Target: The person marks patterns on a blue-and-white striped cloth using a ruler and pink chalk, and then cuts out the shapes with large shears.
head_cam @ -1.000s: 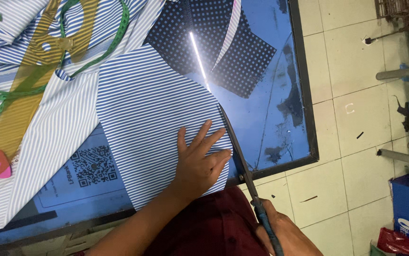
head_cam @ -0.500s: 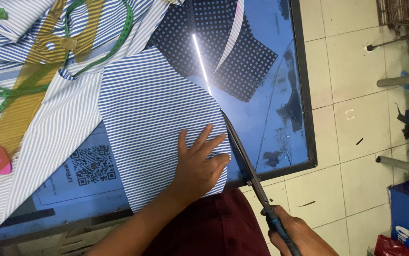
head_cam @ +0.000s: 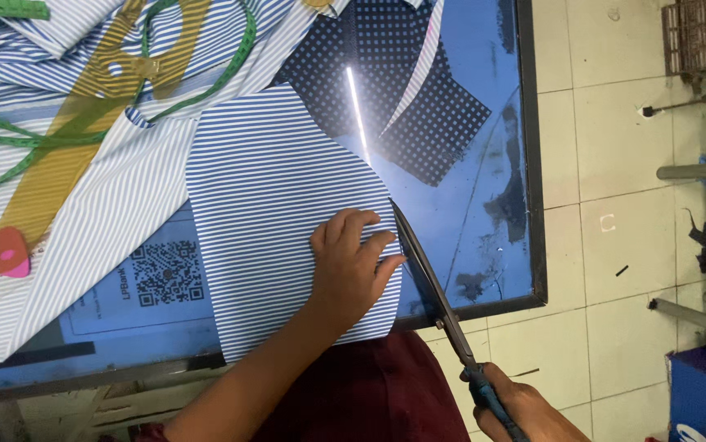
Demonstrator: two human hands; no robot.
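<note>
The fingers (head_cam: 351, 232) of the left hand (head_cam: 351, 270) lay spread and pressed flat on a curved piece of blue-and-white striped cloth (head_cam: 279, 213), near its right edge. The right hand (head_cam: 517, 409), low at the picture's bottom edge, was wrapped closed around the dark blue handle of a pair of long metal scissors (head_cam: 431, 282). The blades ran up along the cloth's curved right edge, their tip just beside the left fingertips; whether the blades were parted could not be told.

The striped piece rested on a blue glass-topped worktop (head_cam: 484, 188) with a dark frame, its lower end hanging over the near edge above a dark red garment (head_cam: 369, 393) worn by the person. Beyond it lay pieces of navy dotted fabric (head_cam: 418, 106). To the left, more striped cloth (head_cam: 83, 229) was heaped, with a translucent yellow ruler (head_cam: 74, 155), a green measuring tape (head_cam: 9, 131) and a pink piece of tailor's chalk (head_cam: 5, 252) on it. A white sheet with a square printed code (head_cam: 165, 274) showed under the glass. A tiled floor (head_cam: 607, 245) lay to the right.
</note>
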